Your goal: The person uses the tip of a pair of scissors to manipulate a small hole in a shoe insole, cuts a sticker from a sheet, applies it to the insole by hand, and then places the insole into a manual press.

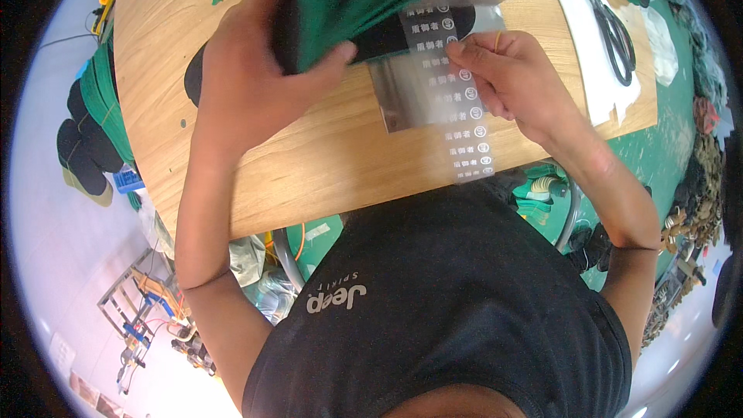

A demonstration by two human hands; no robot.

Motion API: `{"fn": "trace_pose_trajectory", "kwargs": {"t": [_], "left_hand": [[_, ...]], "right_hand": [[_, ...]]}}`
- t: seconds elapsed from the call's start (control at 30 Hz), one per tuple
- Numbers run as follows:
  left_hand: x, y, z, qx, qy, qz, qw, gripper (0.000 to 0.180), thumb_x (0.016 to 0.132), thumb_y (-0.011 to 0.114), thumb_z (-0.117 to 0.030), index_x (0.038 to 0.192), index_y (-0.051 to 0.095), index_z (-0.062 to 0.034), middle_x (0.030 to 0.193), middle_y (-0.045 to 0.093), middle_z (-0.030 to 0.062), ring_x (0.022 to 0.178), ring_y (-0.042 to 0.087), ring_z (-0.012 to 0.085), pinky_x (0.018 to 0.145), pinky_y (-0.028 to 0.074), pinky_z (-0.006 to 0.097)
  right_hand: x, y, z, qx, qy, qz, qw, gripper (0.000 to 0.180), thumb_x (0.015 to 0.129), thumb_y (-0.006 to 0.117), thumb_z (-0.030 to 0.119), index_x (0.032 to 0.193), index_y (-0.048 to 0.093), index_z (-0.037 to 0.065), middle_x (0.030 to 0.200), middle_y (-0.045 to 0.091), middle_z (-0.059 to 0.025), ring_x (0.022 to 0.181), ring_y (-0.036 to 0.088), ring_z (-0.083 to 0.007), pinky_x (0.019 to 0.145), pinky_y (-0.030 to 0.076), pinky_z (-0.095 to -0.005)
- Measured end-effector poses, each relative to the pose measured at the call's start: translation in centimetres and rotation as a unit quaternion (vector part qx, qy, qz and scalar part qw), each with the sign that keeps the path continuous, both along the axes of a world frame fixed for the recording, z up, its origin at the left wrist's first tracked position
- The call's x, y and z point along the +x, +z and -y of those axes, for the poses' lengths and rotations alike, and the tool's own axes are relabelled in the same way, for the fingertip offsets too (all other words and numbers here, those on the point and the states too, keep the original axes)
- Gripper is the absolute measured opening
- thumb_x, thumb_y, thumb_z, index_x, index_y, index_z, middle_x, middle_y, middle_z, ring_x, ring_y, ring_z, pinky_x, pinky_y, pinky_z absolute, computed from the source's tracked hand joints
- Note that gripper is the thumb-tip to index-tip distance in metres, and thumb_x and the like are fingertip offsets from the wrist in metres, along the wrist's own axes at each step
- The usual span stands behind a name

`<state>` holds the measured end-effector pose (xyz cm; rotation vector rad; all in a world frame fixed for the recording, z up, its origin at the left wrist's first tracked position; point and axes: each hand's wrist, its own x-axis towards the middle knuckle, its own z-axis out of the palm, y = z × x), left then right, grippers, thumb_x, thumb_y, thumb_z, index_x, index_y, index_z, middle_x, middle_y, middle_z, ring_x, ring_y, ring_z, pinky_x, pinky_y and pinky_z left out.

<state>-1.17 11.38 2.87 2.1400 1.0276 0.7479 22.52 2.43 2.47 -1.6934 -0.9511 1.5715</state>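
Note:
My left hand [259, 89] is at the upper left of the table, blurred by motion, with its thumb showing. Its fingers go behind a folded green and black fabric piece [340, 8], which it holds raised. To the right, my right hand [515, 81] pinches a long clear strip of white-printed labels [464, 116] between thumb and index finger. The strip hangs over the table's near edge. Beneath it lies a clear plastic sheet [396, 97]. A black rounded piece [387, 37] shows partly under the green fabric, and another black edge [193, 77] peeks out beside my left wrist.
Black scissors [619, 50] lie on a white sheet [569, 0] at the right of the wooden table [309, 170]. Green and black fabric pieces [101, 108] hang off the left edge. Piled brown items [689, 209] stand at far right, and a metal frame [128, 317] at lower left.

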Motion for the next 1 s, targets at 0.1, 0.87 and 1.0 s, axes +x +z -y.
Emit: {"fn": "trace_pose_trajectory", "kwargs": {"t": [0.1,0.87,1.0], "left_hand": [[0.50,0.13,-0.51,0.115,-0.052,-0.172,0.977,0.050,0.066,0.081,-0.029,0.104,0.061,-0.0030,0.098,0.065,0.0130,0.092,0.060,0.0270,0.085,0.046,0.036],[0.65,-0.37,-0.50,0.209,-0.036,-0.221,0.952,0.054,0.064,0.080,-0.035,0.104,0.061,-0.0047,0.094,0.065,0.0158,0.093,0.057,0.0359,0.086,0.045,0.042],[0.71,-0.13,-0.67,0.182,-0.050,-0.208,0.960,0.052,0.064,0.080,-0.033,0.103,0.061,-0.0043,0.094,0.065,0.0157,0.091,0.058,0.0353,0.084,0.046,0.041]], "right_hand": [[0.19,0.13,0.26,0.012,0.001,-0.020,1.000,0.029,0.092,0.059,0.026,0.078,0.064,0.000,0.047,0.045,-0.0001,0.039,0.036,-0.0065,0.038,0.024,-0.0233],[0.54,-0.13,0.81,0.015,-0.004,-0.015,1.000,0.029,0.091,0.060,0.028,0.079,0.064,0.003,0.047,0.048,-0.0003,0.037,0.037,-0.0053,0.035,0.024,-0.0208],[0.49,-0.34,0.82,0.024,-0.001,-0.015,1.000,0.027,0.094,0.057,0.026,0.077,0.061,0.005,0.046,0.046,0.0008,0.035,0.035,-0.0040,0.034,0.021,-0.0195]]}}
